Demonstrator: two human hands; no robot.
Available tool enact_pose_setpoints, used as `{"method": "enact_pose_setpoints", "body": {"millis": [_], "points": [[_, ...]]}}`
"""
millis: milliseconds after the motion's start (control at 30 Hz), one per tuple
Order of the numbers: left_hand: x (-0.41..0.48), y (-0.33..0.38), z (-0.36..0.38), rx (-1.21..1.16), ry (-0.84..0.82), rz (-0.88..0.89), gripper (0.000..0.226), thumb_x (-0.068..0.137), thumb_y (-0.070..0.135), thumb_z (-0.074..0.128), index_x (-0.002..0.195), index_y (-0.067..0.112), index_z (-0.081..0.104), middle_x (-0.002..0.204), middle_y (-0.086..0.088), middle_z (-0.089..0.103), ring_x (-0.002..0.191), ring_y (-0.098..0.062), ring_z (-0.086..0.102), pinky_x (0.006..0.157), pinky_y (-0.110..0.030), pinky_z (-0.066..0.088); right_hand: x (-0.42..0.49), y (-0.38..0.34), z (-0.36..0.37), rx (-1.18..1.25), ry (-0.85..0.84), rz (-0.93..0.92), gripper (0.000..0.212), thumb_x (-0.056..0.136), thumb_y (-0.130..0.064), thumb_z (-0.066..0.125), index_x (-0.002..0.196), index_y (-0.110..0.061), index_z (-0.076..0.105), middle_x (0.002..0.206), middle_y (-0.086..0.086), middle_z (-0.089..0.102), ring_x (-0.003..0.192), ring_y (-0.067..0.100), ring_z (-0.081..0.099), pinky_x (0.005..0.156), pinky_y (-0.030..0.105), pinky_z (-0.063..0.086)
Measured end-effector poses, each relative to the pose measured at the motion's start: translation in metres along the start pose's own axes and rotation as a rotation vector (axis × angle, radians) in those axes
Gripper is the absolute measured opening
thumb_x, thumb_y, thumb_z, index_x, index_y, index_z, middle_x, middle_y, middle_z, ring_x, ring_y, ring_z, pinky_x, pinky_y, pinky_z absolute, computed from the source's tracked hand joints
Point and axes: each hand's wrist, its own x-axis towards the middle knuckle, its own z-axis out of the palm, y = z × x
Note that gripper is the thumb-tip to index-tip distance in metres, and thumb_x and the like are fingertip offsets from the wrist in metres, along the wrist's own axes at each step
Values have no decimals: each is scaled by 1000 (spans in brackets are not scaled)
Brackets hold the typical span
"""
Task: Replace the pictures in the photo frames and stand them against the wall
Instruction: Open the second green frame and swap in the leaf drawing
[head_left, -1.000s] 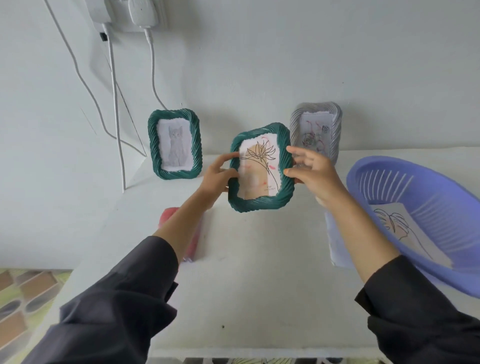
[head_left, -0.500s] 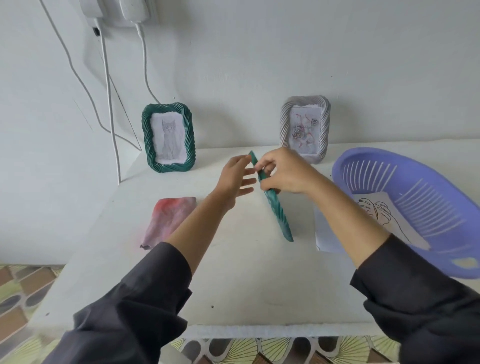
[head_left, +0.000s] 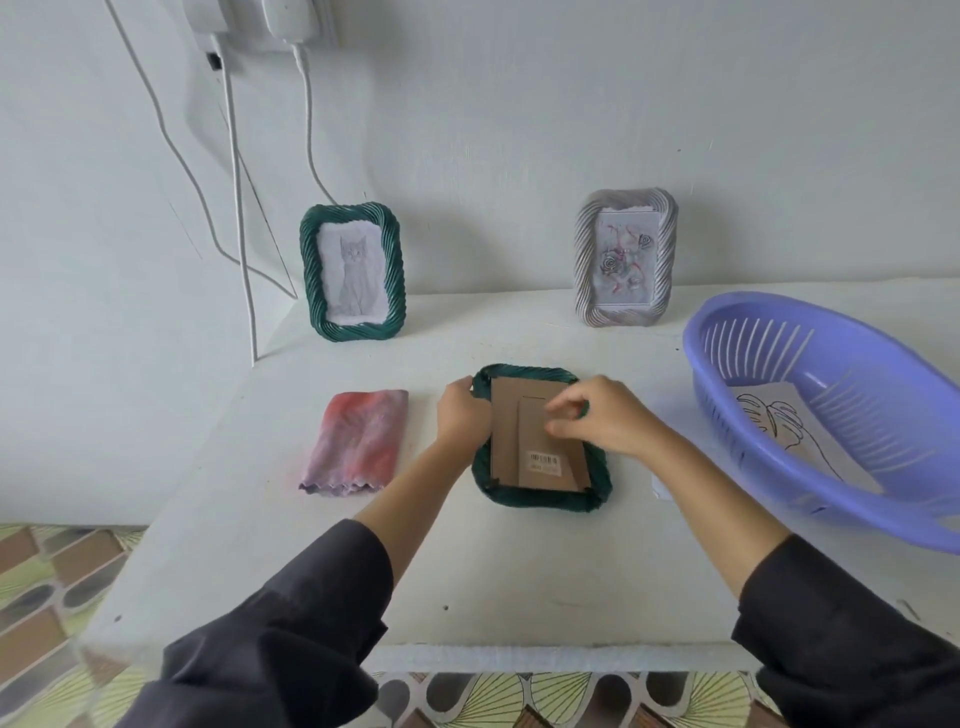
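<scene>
Green frame (head_left: 540, 499) now face-down, picture hidden; left fingers (head_left: 461, 391) round rim, right fingers (head_left: 571, 404) unclear.

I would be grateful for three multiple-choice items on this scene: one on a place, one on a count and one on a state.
1. Where does the leaf drawing lie?
A. in the purple basket
B. held in a hand
C. on the floor

2. How many frames stand against the wall?
A. one
B. two
C. three

3. How does the green frame gripped by the left hand lie?
A. upright, with its picture facing out
B. face down, with its cardboard back up
C. inside the basket

Answers:
1 A: the paper rests on the basket's floor.
2 B: only the cat frame and the grey frame stand there.
3 B: the brown back and its barcode sticker face the camera.
</scene>
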Motion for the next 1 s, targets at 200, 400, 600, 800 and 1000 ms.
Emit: {"method": "enact_pose_setpoints", "body": {"millis": [200, 400, 600, 800, 1000], "points": [[-5, 10, -2, 340, 12, 76, 31, 80, -8, 36, 56, 10, 29, 59, -3, 36, 52, -16, 33, 43, -25, 22, -4, 16, 13, 30, 31, 18, 34, 77, -26, 74, 110, -17, 68, 75, -20, 46, 83, 9, 48, 62, 11, 33], [11, 11, -4, 499, 8, 111, 31, 79, -5, 39, 52, 9, 32, 56, -4, 35, 50, -16, 32, 44, -25, 26, -1, 21, 14, 83, 18, 53, 29, 76, -24, 75, 104, -17, 69, 73, -8, 51, 74, 11, 51, 62, 17, 37], [28, 6, -9, 488, -33, 191, 43, 91, 11, 48, 134, 9, 47, 131, -16, 52, 121, -27, 49, 101, -32, 37, 28, 39, -3, 128, 288, 123, 22, 87, -16, 60, 106, -16, 71, 97, 10, 63, 83, 16, 52, 70, 23, 40], [38, 5, -16, 415, -108, 229, 30, 90, 15, 58, 119, 14, 64, 114, -13, 64, 97, -22, 56, 78, -23, 39, 51, 51, 2, 40, 247, 65, 20, 86, -10, 61, 102, -10, 72, 110, 10, 67, 89, 18, 56, 78, 20, 36], [47, 3, -16, 427, -117, 283, 28, 84, 20, 67, 110, 7, 67, 95, -9, 66, 83, -14, 53, 66, -19, 39, 56, 53, -4, 37, 206, 11, 17, 83, -8, 64, 96, -5, 74, 99, 9, 72, 64, -2, 49, 62, 14, 38]]}}
